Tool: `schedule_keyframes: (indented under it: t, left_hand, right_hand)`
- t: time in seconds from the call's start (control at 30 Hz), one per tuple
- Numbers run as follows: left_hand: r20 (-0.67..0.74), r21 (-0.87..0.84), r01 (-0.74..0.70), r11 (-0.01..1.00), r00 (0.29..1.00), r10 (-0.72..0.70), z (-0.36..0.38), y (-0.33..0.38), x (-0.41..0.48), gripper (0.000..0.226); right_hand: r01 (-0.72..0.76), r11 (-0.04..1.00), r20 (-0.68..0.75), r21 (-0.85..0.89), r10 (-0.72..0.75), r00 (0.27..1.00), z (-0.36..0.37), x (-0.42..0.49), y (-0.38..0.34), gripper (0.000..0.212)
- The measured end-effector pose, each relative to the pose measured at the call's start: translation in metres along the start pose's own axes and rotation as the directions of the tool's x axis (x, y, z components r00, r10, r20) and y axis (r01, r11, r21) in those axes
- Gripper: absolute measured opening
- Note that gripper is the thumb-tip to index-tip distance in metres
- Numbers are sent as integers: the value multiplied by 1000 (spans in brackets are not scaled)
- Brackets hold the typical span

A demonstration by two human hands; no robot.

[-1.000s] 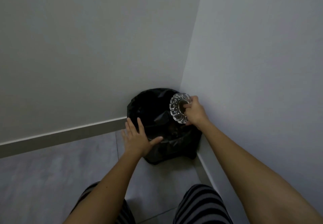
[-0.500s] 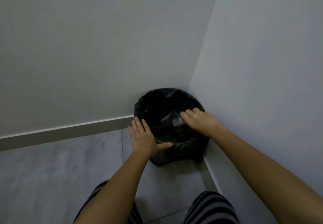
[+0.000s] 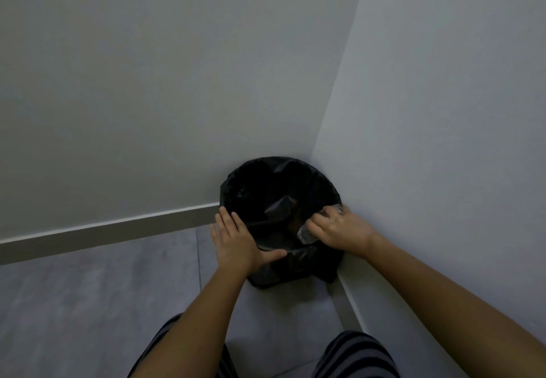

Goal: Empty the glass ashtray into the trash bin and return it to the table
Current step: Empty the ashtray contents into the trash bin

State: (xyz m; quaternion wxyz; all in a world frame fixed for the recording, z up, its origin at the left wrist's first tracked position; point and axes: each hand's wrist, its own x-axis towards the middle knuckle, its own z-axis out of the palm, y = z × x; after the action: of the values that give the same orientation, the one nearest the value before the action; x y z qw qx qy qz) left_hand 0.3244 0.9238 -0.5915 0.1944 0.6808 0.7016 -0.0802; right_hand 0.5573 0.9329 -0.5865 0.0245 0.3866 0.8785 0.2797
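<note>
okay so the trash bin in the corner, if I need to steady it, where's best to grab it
Probably the near-left rim of the trash bin, from the floor side, where the left hand rests. Walls block the back and right, and the right hand holds the glass ashtray there.

Two plain pale walls (image 3: 147, 82) meet in a dim corner above grey floor tiles (image 3: 88, 304).

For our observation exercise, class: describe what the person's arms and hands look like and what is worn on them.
Both forearms are bare, with no sleeves in view. The left hand and right hand wear no gloves, and no rings, watch or bracelet are visible in this dim light. The only clothing in view is striped dark and grey fabric over the knees.
</note>
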Motion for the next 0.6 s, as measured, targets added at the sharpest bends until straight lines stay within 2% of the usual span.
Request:
schedule_keyframes:
  t: [0.1, 0.23, 0.4, 0.6]
  left_hand:
    - [10, -22, 7, 1000, 1000, -7, 0, 2, -1, 147]
    - [20, -15, 25, 1000, 999, -25, 2, 4, 1, 147]
    - [22, -15, 28, 999, 999, -28, 4, 4, 2, 148]
    - [28, -30, 27, 999, 999, -27, 4, 5, 4, 147]
  right_hand:
    - [18, 1000, -15, 11, -18, 1000, 2, -1, -3, 19]
    - [-52, 999, -48, 4, 52, 997, -5, 13, -1, 26]
    - [75, 997, -30, 27, -74, 997, 6, -8, -6, 21]
    - [23, 1000, -88, 2, -23, 996, -5, 14, 13, 17]
